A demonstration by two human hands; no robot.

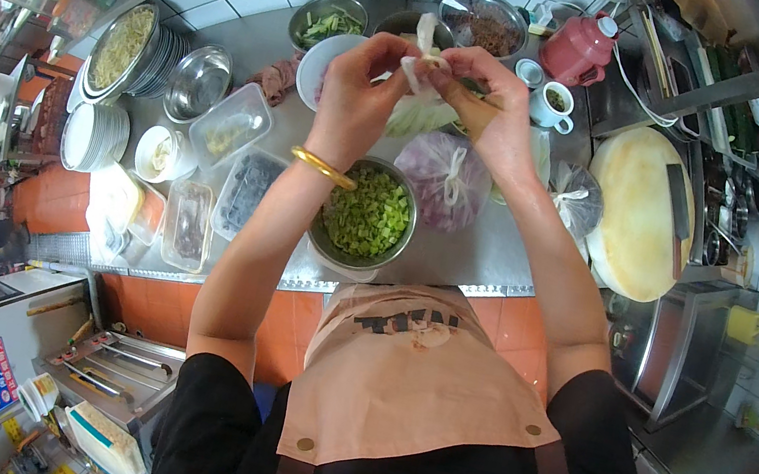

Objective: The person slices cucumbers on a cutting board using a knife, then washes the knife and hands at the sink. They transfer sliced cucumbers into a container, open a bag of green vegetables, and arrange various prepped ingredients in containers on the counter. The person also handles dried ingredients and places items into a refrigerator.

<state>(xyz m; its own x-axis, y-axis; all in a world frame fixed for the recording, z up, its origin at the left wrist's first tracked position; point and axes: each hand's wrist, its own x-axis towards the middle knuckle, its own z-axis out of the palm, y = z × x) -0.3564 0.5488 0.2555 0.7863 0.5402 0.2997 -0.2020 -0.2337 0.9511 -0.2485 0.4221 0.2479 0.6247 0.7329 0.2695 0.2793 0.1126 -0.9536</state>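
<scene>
Both hands pinch the gathered, knotted neck of a clear plastic bag [421, 111] that holds something pale green. My left hand [360, 85] grips the left side of the knot, with a gold bangle on that wrist. From the right, my right hand [487, 100] has its thumb and fingers on the same knot. Below the hands sits a metal bowl of chopped green vegetable [368, 216]. Beside it rests a tied plastic bag with purplish contents [443, 180]. A white plate [312, 77] is partly hidden behind my left hand.
A cleaver [676, 202] lies on a thick round chopping board [620, 211] at right. Behind stand a red thermos jug [577, 47], a white cup [553, 108] and a bowl of minced brown food [489, 28]. Stacked plates [95, 137] and plastic tubs [189, 226] occupy the left.
</scene>
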